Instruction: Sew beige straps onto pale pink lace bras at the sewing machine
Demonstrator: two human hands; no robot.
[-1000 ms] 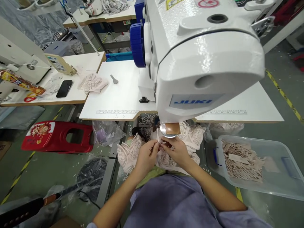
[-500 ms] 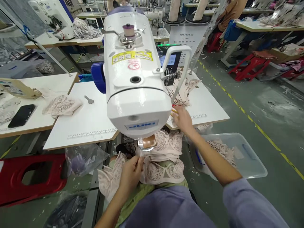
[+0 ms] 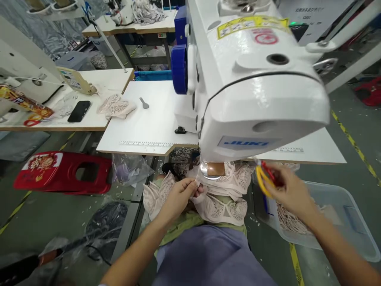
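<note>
My left hand (image 3: 177, 195) pinches the edge of a beige lace bra (image 3: 222, 211) between thumb and fingertips, just left of the sewing machine's lower end. More beige lace cups lie on my lap, partly under the machine head. My right hand (image 3: 293, 191) is closed on small scissors (image 3: 264, 179) with yellow and red handles, held to the right of the bras with the tip toward the machine. The white sewing machine (image 3: 262, 115) stands above both hands and hides its needle area.
A white table (image 3: 154, 123) with a printed ruler carries a grey spoon-shaped piece (image 3: 144, 103). On the left table lie a black phone (image 3: 79, 111) and lace fabric (image 3: 116, 106). A red stool (image 3: 65, 172) stands left; a clear bin (image 3: 351, 214) with beige straps is at right.
My right hand has come off the table by the strap pile, now with scissors in it, toward me. My left hand still pinches the bra edge. The view has swung left.
</note>
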